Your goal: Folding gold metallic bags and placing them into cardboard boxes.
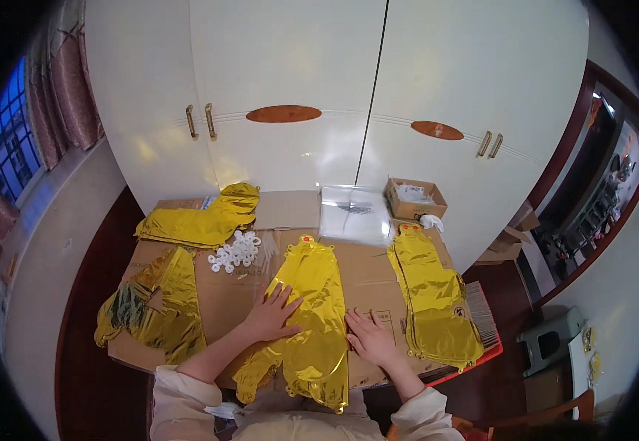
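A flat, uninflated gold foil balloon (318, 294) lies lengthwise before me, its lower end reaching past the table's near edge. Spread across its left side is my left hand (271, 312), open, fingers pointing away from me. My right hand (371, 339) rests open with fingers extended along the balloon's right edge, partly on the cardboard (371, 275). Neither hand grips anything. More gold foil balloons lie around: a rumpled one (180, 294) at the left, folded ones (194, 226) at the back left, and a stack (437, 301) at the right.
White rings (235, 252) lie heaped behind my left hand, beside thin pale strips (268, 246). Clear plastic bags (354, 214) are stacked at the back, next to a small cardboard box (416, 200). White cabinet doors (282, 66) stand behind the table. A grey stool (551, 339) is at the right.
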Tool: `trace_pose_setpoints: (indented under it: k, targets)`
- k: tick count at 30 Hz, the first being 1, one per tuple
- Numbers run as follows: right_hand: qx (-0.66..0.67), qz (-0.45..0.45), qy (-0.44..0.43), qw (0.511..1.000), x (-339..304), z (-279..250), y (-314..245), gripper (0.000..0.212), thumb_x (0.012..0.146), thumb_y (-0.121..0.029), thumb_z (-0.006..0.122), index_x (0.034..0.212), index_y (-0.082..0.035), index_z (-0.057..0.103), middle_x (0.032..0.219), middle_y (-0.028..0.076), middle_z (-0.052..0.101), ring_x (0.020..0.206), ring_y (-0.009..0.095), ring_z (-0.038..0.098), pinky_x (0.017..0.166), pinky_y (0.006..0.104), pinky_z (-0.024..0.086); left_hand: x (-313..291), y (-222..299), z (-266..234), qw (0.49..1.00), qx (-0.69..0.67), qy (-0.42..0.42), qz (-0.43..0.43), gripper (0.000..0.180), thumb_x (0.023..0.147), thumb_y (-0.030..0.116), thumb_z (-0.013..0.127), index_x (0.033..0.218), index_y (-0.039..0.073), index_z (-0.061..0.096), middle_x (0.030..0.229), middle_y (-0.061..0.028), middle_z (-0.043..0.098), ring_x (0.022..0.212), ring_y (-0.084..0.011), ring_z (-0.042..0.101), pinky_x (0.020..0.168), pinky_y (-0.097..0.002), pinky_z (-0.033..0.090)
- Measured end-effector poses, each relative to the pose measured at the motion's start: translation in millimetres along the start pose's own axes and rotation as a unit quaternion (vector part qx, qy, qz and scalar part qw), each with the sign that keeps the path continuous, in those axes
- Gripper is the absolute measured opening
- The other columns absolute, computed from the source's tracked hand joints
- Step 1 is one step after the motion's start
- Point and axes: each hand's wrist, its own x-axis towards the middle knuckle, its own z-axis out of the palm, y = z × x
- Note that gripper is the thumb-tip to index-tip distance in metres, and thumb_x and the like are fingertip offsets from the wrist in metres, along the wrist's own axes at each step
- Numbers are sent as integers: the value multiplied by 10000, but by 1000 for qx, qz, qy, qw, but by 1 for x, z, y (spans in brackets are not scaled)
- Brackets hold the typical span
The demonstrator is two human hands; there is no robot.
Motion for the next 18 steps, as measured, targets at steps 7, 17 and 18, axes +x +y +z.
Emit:
trace_pose_setpoints:
  k: [7, 17, 18]
  targets:
    - [-10, -8, 6, 1000, -1, 1, -2, 499, 988, -335, 454, 1389, -38, 455, 1420, 117, 491, 1367, 262, 400, 1148, 497, 228, 0, 12, 7, 999, -26, 22, -1, 798, 905, 659, 434, 1498, 145, 295, 1533, -230, 239, 1449, -396, 162, 1129, -645, 68]
    - [3, 7, 13, 1000, 1, 1, -3, 513, 984, -340, 464, 1405, -48, 436, 1433, 126, 472, 1368, 266, 394, 1151, 489, 225, -10, 13, 15, 999, -18, 32, -4, 798, 899, 656, 448, 1493, 143, 305, 1536, -214, 241, 1447, -396, 170, 1126, -650, 82]
    - [6, 12, 15, 1000, 1, 1, -4, 519, 984, -342, 465, 1410, -49, 429, 1440, 127, 462, 1372, 266, 388, 1152, 489, 223, -10, 13, 14, 999, -24, 34, -4, 797, 898, 655, 450, 1493, 145, 306, 1536, -214, 240, 1446, -398, 170, 1126, -650, 83]
